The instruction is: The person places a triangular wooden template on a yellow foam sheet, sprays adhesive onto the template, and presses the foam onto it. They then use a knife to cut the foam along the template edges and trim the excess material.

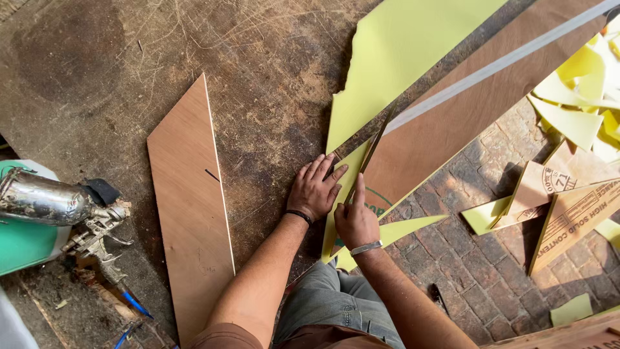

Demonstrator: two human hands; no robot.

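Observation:
My left hand (pixel 314 189) lies flat with spread fingers on a yellow laminate sheet (pixel 394 52) at the edge of a worn workbench (pixel 258 84). My right hand (pixel 354 218) grips a thin flat metal tool (pixel 371 152), forefinger stretched along it. The tool runs along the edge of a long brown wooden board (pixel 465 103) that lies over the yellow sheet. A black band is on my left wrist, a metal band on my right.
A brown plywood offcut (pixel 190 207) lies on the bench to the left. A metal spray gun (pixel 58 207) rests by a green and white container (pixel 22 242) at the far left. Yellow scraps (pixel 581 97) and printed brown boards (pixel 568 213) litter the brick floor (pixel 478 271).

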